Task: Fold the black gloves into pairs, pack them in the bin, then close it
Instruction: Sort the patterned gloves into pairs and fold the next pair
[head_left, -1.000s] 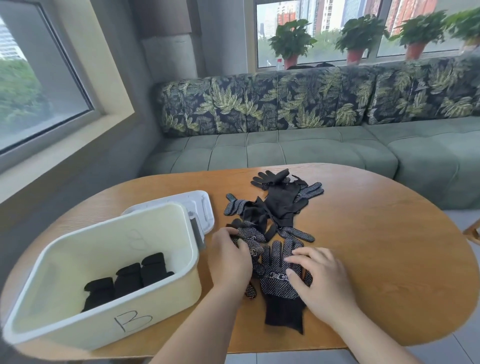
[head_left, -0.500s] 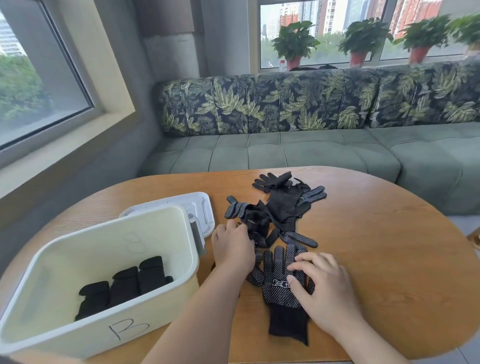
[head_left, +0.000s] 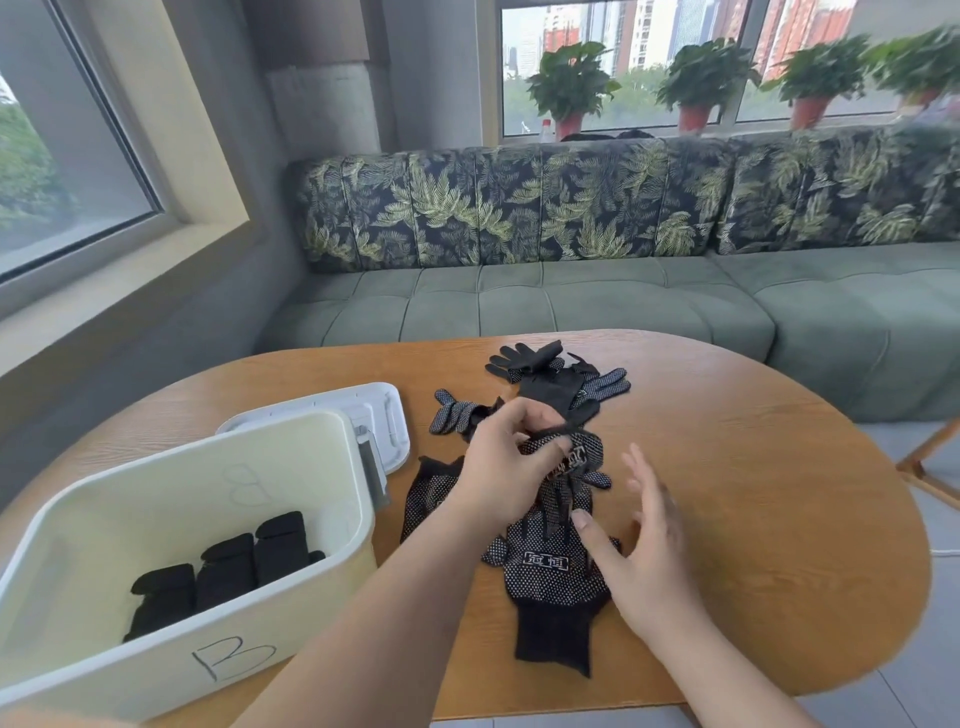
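Right now the person's left hand (head_left: 498, 467) is raised a little above the wooden table (head_left: 753, 493), its fingers curled tight around a dotted black glove (head_left: 584, 452) that hangs crumpled from the grip. The right hand (head_left: 644, 551) is spread open with straight fingers, blurred, over the right edge of a flat glove (head_left: 545, 582) that lies palm up near the table's near edge, cuff towards the person; whether it touches the glove I cannot tell. Another dotted glove (head_left: 428, 493) lies just left of that one, partly under the left forearm. Farther off, a loose pile of gloves (head_left: 550, 387) sits mid-table. On the left stands the open bin (head_left: 156, 654), marked B, with three folded pairs (head_left: 228, 571) in a row on its floor. Its white lid (head_left: 387, 410) lies flat just behind it.
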